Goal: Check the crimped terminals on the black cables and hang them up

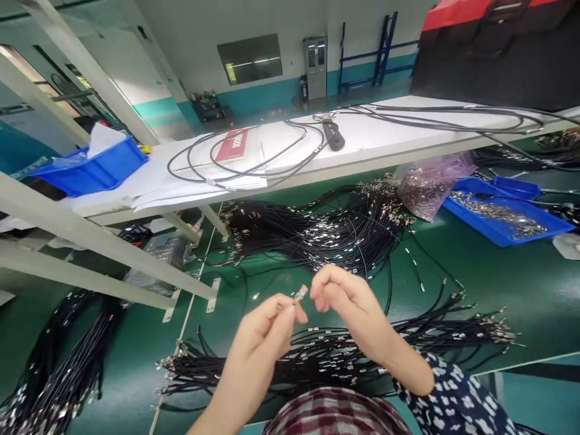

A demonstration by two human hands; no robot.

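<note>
My left hand point(265, 341) is closed in a pinch on a small metal fitting point(301, 292), which sticks out past the thumb and forefinger. A second coppery bit shows by the same fingertips, too small to name. Just right of the fitting and apart from it, my right hand point(356, 308) has its fingers curled together; what they hold, if anything, is hidden. Below both hands lies a bundle of black cables point(326, 356) with metal ends. Beyond them, a larger heap of black cables point(312, 232) with silvery bands rests on the green table point(421, 284).
A blue tray point(502, 226) of small metal parts and a pinkish plastic bag point(430, 181) of parts stand at right. A white shelf point(371, 142) crosses the back, carrying looped cables, a black-handled tool point(334, 136) and a blue bin point(97, 169). More cables point(67, 356) lie left.
</note>
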